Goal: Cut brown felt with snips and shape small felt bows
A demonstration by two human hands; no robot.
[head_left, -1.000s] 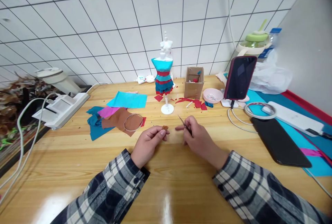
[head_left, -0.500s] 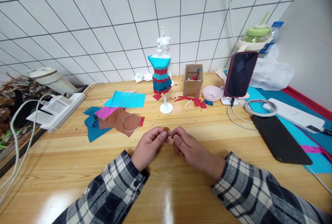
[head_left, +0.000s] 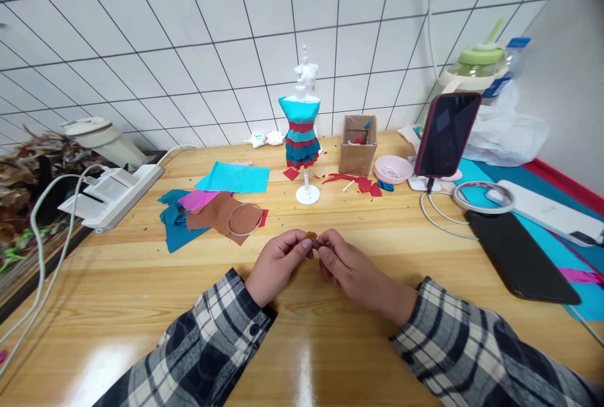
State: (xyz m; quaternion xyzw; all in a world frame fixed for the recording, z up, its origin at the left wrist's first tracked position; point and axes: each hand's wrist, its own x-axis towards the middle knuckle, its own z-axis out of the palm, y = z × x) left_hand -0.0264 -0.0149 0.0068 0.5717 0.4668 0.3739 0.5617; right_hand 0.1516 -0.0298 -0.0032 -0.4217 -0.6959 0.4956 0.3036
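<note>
On one wooden table (head_left: 309,319) stands one dressed mannequin (head_left: 302,136). Two hands, mine, are in front of it: left hand (head_left: 278,265), right hand (head_left: 352,268). Right of the mannequin: one cardboard box (head_left: 357,158); farther right, one pink bowl (head_left: 395,180). Directly before the mannequin: one small brown piece (head_left: 312,236), pinched by my left thumb and forefinger. My right fingertips are pressed together at its edge; whether they hold anything, I cannot tell. Step in hand, by judgement: fine two-handed work on this piece. Next move calls for a steady left pinch.

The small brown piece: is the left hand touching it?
Touching. The head view plainly shows the small brown piece pinched at the fingers of the left hand, with no gap between them.
</note>
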